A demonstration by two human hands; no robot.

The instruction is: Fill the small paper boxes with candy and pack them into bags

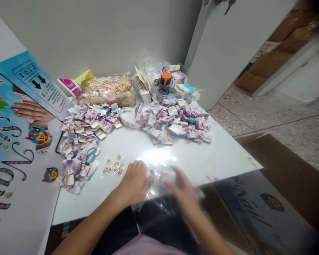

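My left hand (135,181) is closed at the table's front edge, its fingers curled on a clear plastic bag (155,198) that hangs toward my lap. Opposite it, my right hand (181,186) is smeared by motion, with thumb and fingers around a small pale box (168,174). Whether the box is inside the plastic I cannot tell. Left of my left hand lie several little clear packets of coloured pieces (118,167). Beyond both hands, small purple-and-white boxes form a left pile (81,141) and a right pile (175,120), several in the left one with flaps up.
At the back stand a clear tub of colourful packets (108,90) and another clear tub (186,92) with boxes and an orange-lidded bottle (166,80). A large printed carton (21,148) borders the table's left side. Cardboard (281,170) lies at lower right.
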